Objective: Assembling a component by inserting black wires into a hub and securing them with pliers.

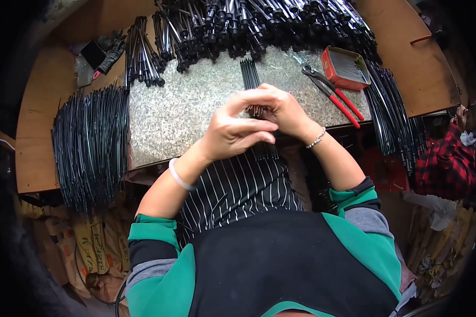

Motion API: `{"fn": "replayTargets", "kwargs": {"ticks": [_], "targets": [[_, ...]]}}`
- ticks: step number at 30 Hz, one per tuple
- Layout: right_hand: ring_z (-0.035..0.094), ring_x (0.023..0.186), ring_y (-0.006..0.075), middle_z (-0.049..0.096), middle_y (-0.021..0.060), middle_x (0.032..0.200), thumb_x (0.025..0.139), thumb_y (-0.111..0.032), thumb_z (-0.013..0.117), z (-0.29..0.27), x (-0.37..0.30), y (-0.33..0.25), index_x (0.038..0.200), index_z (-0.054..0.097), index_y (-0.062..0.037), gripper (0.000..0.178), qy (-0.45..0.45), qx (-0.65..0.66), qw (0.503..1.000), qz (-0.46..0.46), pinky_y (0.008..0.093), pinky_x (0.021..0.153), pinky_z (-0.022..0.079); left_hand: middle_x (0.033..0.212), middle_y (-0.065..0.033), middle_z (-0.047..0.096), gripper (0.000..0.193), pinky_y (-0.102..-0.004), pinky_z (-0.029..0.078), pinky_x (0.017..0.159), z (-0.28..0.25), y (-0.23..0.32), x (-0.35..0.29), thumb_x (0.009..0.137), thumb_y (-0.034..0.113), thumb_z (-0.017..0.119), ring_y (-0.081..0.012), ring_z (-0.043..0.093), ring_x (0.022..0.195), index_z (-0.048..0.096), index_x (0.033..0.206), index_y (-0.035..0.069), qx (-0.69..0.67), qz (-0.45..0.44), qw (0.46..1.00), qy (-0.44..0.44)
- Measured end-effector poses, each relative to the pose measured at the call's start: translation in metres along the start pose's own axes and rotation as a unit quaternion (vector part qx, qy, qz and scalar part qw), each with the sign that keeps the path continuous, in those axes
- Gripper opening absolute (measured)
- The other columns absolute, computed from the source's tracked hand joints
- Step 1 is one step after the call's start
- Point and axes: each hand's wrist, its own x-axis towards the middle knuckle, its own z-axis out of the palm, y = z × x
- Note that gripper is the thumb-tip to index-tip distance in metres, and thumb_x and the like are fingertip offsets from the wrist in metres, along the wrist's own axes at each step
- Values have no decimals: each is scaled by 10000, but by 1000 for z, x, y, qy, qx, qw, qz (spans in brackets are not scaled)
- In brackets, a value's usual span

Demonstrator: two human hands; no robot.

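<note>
A narrow bundle of thin dark rods [249,74] lies over the near edge of the speckled tabletop [182,116], its lower part reaching toward my lap. Coppery ends show in the gap between my hands. My right hand [288,112] is curled round the bundle from the right, its fingertips partly hidden. From the left, my left hand [232,129] arches across the bundle. Its upper finger meets the right hand, while the lower digits stretch out with space between them and nothing visible in them.
Red-handled pliers [336,98] lie right of the bundle, beside a red open box [346,68]. Black rods with thick ends [217,29] are heaped at the back. Thin dark rods hang over the left [90,142] and right [388,111] edges. A person's checked sleeve [447,166] shows at far right.
</note>
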Motion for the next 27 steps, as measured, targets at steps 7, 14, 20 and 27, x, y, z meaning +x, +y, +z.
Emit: {"fn": "replayTargets", "kwargs": {"ticks": [7, 14, 20, 27], "targets": [[584, 917, 159, 597, 118, 1039, 753, -40, 664, -41, -25, 2, 1100, 567, 34, 368, 3, 346, 931, 117, 278, 802, 468, 1069, -131, 610, 522, -330, 513, 827, 10, -11, -12, 633, -157, 500, -275, 613, 956, 646, 1061, 103, 62, -29, 997, -24], [623, 782, 242, 638, 141, 830, 743, -138, 656, -161, -22, 102, 868, 676, -22, 172, 159, -242, 941, 176, 306, 711, 484, 1121, -139, 593, 542, -335, 502, 858, 24, -5, -2, 631, -171, 481, -274, 595, 1017, 646, 1069, 102, 54, -27, 998, -17], [584, 776, 243, 633, 101, 826, 737, -181, 665, -166, -19, 106, 795, 685, -45, 149, 76, -332, 934, 107, 331, 726, 474, 1074, -111, 622, 509, -320, 504, 847, 25, -11, -4, 640, -165, 492, -255, 613, 980, 662, 1039, 100, 71, -53, 996, -6], [547, 719, 202, 577, 63, 740, 769, -44, 625, -128, -32, 30, 854, 634, -25, 88, 238, -149, 960, -8, 281, 674, 449, 1070, -112, 624, 492, -322, 506, 835, 28, -13, -2, 635, -152, 506, -252, 619, 960, 669, 1024, 99, 53, -51, 997, -12]]}}
